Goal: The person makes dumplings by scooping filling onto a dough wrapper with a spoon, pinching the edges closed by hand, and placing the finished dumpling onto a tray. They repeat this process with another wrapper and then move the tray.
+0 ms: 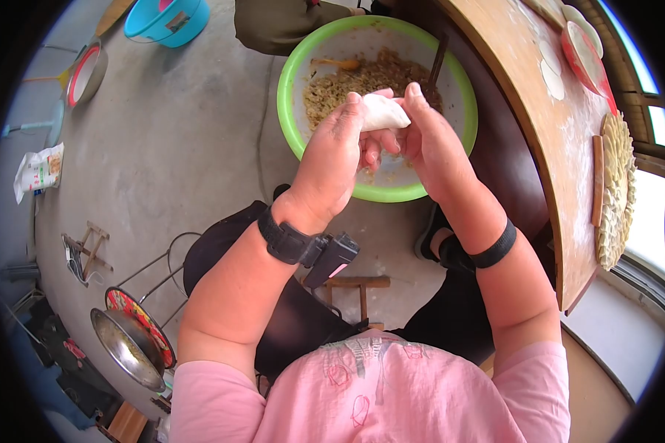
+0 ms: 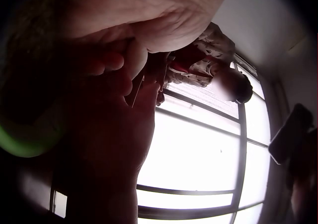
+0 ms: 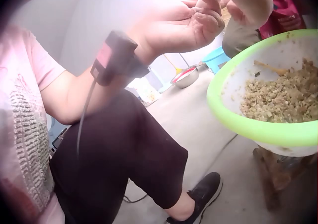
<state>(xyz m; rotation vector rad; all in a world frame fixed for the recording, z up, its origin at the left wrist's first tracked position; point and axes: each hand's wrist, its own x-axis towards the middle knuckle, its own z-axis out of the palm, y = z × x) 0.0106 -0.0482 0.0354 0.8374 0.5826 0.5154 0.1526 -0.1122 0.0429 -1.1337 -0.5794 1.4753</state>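
A white dumpling [image 1: 383,113] is pinched between both hands, above a large white basin with a light green rim [image 1: 290,96]. My left hand [image 1: 331,166] grips its left end with the thumb on top. From the other side my right hand [image 1: 437,151] holds the right end, thumb up and fingers curled beneath. Chopped filling [image 1: 395,70] covers much of the basin's bottom, and a yellow spoon [image 1: 340,64] lies in it. A dark stick [image 1: 439,63] leans against the basin's right inner wall. The left wrist view is mostly dark around the hands.
At the right, a floured wooden table [image 1: 521,96] bears round wrappers [image 1: 551,80], a red-rimmed container [image 1: 585,55], a rolling pin [image 1: 597,181] and many rows of dumplings [image 1: 618,199]. Another person's leg [image 1: 277,26] is beyond the basin. A blue bucket [image 1: 166,23] stands at the far left.
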